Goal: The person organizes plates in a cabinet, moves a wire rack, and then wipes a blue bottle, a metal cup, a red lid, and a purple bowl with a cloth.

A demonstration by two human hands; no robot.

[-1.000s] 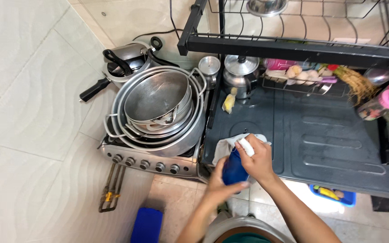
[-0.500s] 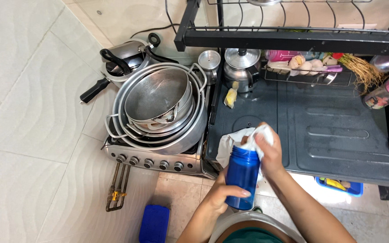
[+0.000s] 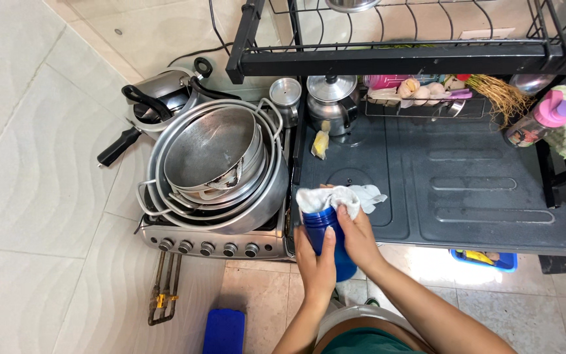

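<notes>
1. Here the blue bottle [image 3: 327,241] stands nearly upright, its long axis running from its base near the person's body up to its mouth, which points away toward the dark tray [image 3: 466,190].
2. The left hand [image 3: 316,265] wraps its side, fingers pressed together around it.
3. The right hand [image 3: 359,235] grips from the other side, fingers pinching a white cloth [image 3: 335,196] over the mouth, just above the fingertips.

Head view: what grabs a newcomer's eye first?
The blue bottle at bottom centre, gripped by the left hand while the right hand presses a white cloth over its top. Left of it, a tall nest of steel pots sits on a small stove; a dark drainboard spreads right.
</notes>
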